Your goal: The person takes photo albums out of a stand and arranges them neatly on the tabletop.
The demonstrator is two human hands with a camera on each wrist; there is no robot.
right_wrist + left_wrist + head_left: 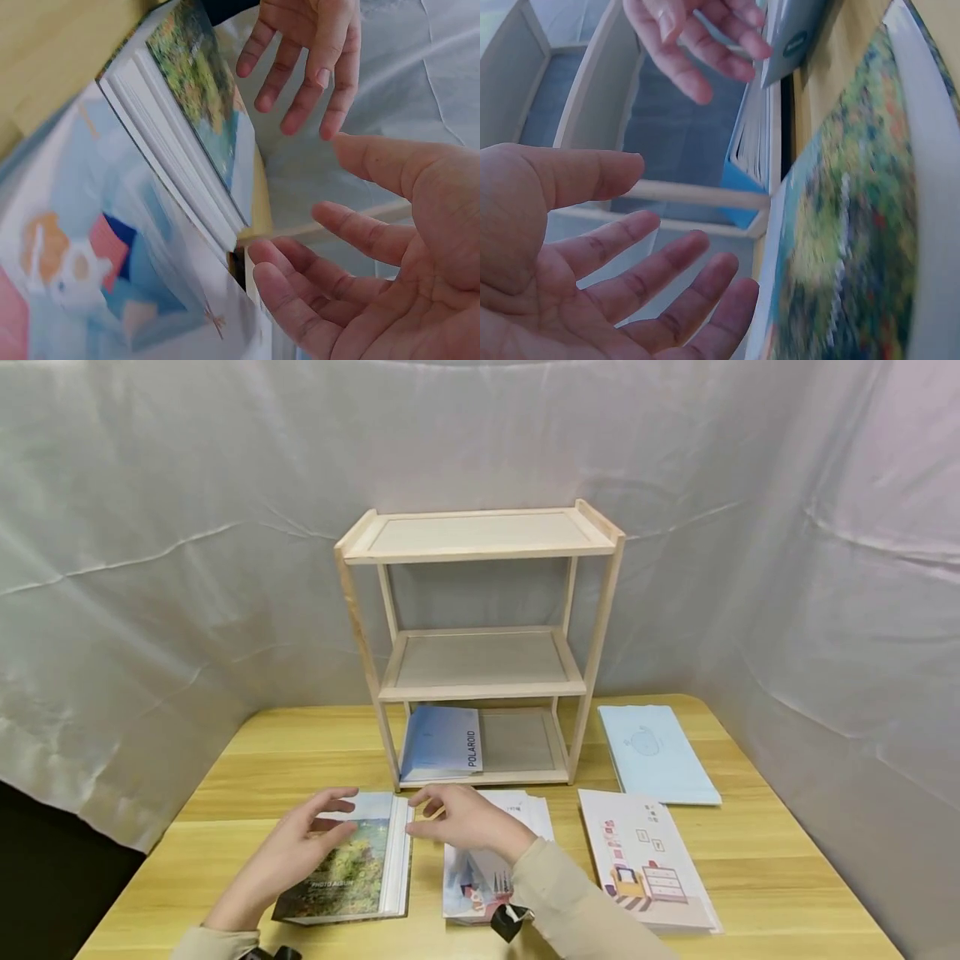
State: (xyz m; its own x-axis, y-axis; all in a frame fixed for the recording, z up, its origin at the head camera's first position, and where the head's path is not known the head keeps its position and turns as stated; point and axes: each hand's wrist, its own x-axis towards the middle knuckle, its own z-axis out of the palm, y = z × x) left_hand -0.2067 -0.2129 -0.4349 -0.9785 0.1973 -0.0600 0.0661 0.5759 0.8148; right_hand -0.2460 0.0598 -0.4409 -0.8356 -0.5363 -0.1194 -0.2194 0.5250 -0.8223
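Note:
A thick photo album with a painted garden cover lies flat at the table's left, its white page edges facing right. Above its left part hovers my left hand, fingers spread and apart from each other in the left wrist view. My right hand hangs over the album's right edge and the neighbouring album, fingers loosely bent with nothing between them. That neighbouring album, pale with a cartoon scene, lies partly hidden beneath the right forearm. In the right wrist view the garden-cover album stands out beside the cartoon cover.
A three-tier wooden shelf stands at the back. On its bottom tier lies a blue POLAROID album, at the left. To the right on the table are a light blue album and a white album with a room drawing.

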